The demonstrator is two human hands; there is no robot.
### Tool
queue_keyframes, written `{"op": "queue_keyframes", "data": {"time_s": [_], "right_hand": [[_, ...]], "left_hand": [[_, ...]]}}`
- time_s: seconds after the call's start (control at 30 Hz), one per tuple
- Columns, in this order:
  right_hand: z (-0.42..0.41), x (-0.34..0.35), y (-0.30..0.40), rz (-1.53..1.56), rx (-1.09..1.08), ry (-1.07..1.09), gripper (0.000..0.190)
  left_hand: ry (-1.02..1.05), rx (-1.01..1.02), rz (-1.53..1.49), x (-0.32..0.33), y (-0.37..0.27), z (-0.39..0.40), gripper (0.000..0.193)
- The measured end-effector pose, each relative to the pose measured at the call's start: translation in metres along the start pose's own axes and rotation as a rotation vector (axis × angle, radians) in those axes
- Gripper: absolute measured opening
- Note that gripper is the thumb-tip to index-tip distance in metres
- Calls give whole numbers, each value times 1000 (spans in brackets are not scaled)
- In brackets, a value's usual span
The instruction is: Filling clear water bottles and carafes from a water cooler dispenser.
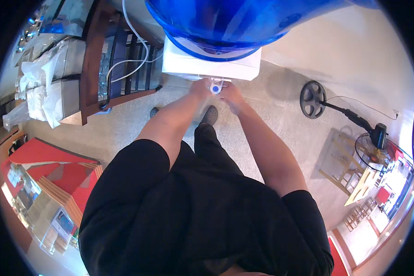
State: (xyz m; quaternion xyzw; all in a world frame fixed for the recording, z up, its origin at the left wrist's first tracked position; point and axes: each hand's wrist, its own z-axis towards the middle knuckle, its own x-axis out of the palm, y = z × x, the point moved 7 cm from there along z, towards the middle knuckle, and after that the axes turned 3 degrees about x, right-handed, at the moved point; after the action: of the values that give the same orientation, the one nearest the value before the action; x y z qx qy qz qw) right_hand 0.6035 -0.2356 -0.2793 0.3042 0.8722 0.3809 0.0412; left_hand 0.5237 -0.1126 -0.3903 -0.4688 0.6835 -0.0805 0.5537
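Before me stands a white water dispenser (212, 69) with a large blue translucent water bottle (220, 31) on top. From its front juts a white tap (215, 85) with a blue round mark. My left hand (200, 88) is at the left of the tap, partly under the dispenser's front edge. On the tap's other side is my right hand (230, 96), its fingers bent toward the tap. The fingertips of both hands are small and partly hidden, and I cannot tell what they grip. Something faint and clear may be below my left hand.
To the left, a dark wooden rack (89, 69) bears plastic-wrapped boxes (67, 96), with a white cable (146, 51) hanging beside it. A pedestal fan (374, 145) stands at right, its round base (313, 99) near the wall. Red-topped counter (51, 151) is behind left.
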Motion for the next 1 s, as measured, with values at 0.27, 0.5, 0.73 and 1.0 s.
{"op": "queue_keyframes", "data": {"time_s": [0.27,0.5,0.73,1.0], "right_hand": [[-73,-10,-14,347,97,-168,41],[-176,-19,115,-779,-616,-472,56],[-158,39,136,-1527,-568,-355,84],[-152,44,123,-1525,-616,-411,89]], "left_hand": [[-136,-22,-138,-17,-22,-7,51],[-83,-43,-98,-26,-39,-9,64],[-179,50,-54,-20,-28,-16,52],[-183,-17,-155,-33,-41,-24,42]]}}
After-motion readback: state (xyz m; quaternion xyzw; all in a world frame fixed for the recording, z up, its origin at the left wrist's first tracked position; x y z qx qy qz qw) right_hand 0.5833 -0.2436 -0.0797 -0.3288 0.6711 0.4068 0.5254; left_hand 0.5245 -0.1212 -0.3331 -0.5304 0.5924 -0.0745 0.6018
